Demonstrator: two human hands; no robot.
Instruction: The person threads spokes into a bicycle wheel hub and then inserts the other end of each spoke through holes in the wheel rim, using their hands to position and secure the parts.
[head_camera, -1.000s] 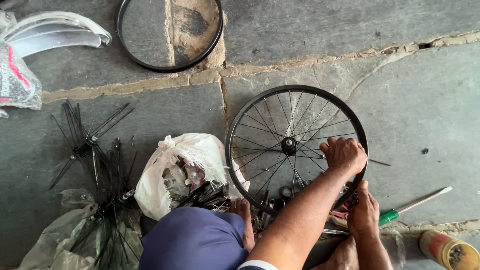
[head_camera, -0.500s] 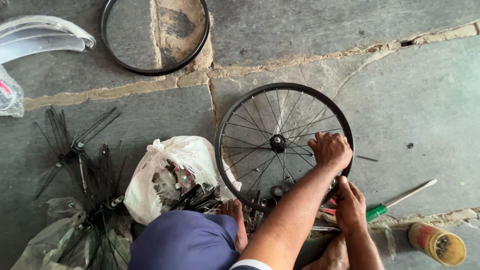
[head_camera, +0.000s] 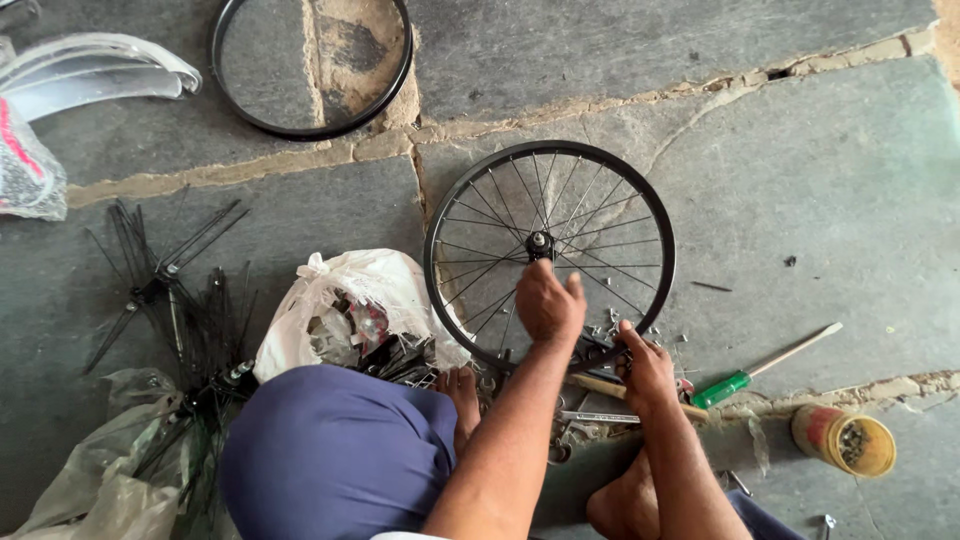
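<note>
A black spoked bicycle wheel (head_camera: 452, 215) lies flat on the stone floor in front of me. My left hand (head_camera: 548, 300) is over the spokes just below the hub (head_camera: 539, 243), fingers curled down around them. My right hand (head_camera: 648, 368) sits at the near right edge of the rim, thumb hooked over it, among small loose metal parts. My bare feet (head_camera: 462, 392) rest beside the wheel's near edge, and my blue-clad knee (head_camera: 330, 460) fills the lower left.
A white bag of metal parts (head_camera: 340, 295) lies left of the wheel, with bundles of black spokes (head_camera: 165, 290) further left. A bare rim (head_camera: 310, 65) and mudguards (head_camera: 90, 75) lie at the top. A green-handled screwdriver (head_camera: 765, 365) and a yellow tin (head_camera: 845, 440) are at the right.
My left hand has left the wheel's right rim and moved inward onto the spokes below the hub. My right hand has come up to the rim's near edge.
</note>
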